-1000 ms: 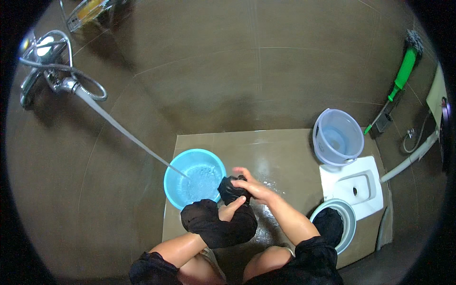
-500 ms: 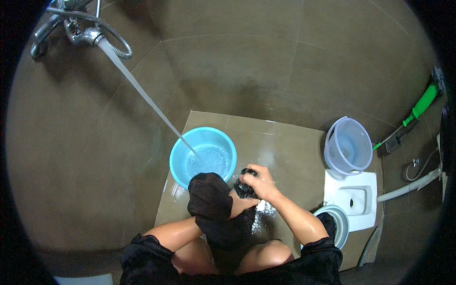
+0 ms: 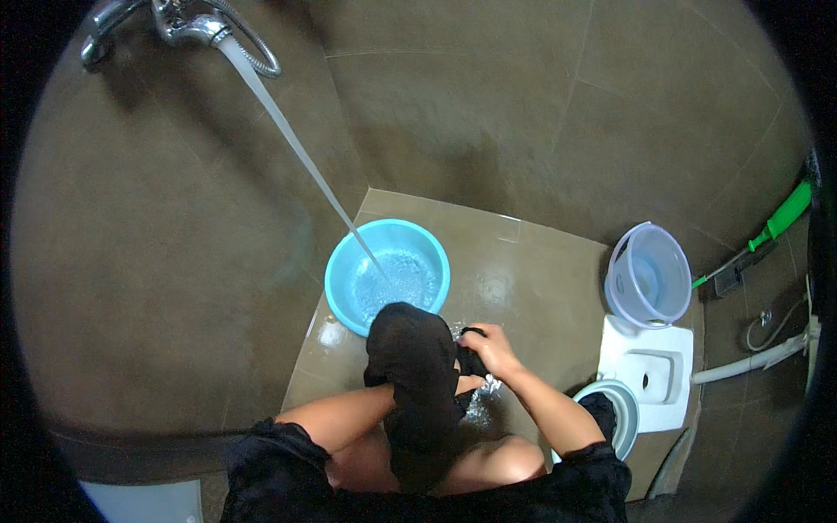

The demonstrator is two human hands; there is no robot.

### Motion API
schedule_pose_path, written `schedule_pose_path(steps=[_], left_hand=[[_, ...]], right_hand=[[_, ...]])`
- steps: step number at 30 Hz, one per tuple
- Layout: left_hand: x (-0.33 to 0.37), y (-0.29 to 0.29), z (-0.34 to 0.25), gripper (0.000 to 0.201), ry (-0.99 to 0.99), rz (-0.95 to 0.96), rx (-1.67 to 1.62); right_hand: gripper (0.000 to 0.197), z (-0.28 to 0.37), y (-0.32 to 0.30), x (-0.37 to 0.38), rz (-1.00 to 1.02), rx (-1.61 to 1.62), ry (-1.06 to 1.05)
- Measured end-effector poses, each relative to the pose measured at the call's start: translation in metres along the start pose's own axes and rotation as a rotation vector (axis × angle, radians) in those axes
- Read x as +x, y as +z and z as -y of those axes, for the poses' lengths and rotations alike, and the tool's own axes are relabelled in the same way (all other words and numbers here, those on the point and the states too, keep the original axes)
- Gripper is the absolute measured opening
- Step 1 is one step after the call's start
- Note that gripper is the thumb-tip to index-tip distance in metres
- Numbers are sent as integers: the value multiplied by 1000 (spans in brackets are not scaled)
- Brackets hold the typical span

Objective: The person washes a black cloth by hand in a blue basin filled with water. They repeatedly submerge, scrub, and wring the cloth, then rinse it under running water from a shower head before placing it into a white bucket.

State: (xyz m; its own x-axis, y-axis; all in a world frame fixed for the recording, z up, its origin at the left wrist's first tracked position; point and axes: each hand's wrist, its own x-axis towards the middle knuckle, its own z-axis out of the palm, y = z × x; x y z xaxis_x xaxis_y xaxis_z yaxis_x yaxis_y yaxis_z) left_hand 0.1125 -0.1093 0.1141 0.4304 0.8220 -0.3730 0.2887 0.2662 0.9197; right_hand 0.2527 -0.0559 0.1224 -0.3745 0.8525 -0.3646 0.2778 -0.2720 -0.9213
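Brown-tiled walls (image 3: 488,105) and a wet tan floor (image 3: 549,279) seen from above. Black cloth (image 3: 408,357) held low at near centre, just right of the left forearm (image 3: 349,411). Bunched end is gripped by the right hand (image 3: 495,350), fingers curled closed around it; main bulk hangs left of that grip. Left hand (image 3: 471,383) mostly covered by cloth; fingers pointed right, beneath the bunch; whether cloth is pinched there cannot be told. Cloth's long axis is run near to far: rounded far end pointed at the blue basin (image 3: 333,292), near rim overlapped in view, contact unclear; near end hung between the knees (image 3: 514,458). Basin is being filled by a water stream (image 3: 296,144) from the tap (image 3: 196,28). Far right: lilac bucket (image 3: 617,288), white squat toilet (image 3: 671,418). Near right: pale tub (image 3: 629,414), dark fabric (image 3: 598,410) inside.
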Motion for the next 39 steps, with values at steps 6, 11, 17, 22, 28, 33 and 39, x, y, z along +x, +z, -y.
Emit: schedule_pose_path(steps=[6,11,17,22,28,33,39], left_hand=[[12,-15,-42,64,112,-205,326],[5,-107,23,61,59,-155,400],[-4,-120,-14,57,-151,-504,-403],[0,-160,-7,21,70,-1076,-674],[-18,-198,11,33,388,-1276,-528],[-26,-196,-13,26,287,-1176,-749],[-30,-211,-51,68,674,-922,-586]], right_hand=[[23,9,-95,-43,-536,875,-282],[26,81,-173,-85,-784,1002,-705],[25,73,-200,-74,-775,1099,-766],[28,68,-159,-23,-565,1216,-632],[22,89,-130,29,-643,1227,-600],[21,85,-133,46,-690,1187,-607],[28,123,-115,44,-438,1261,-677]])
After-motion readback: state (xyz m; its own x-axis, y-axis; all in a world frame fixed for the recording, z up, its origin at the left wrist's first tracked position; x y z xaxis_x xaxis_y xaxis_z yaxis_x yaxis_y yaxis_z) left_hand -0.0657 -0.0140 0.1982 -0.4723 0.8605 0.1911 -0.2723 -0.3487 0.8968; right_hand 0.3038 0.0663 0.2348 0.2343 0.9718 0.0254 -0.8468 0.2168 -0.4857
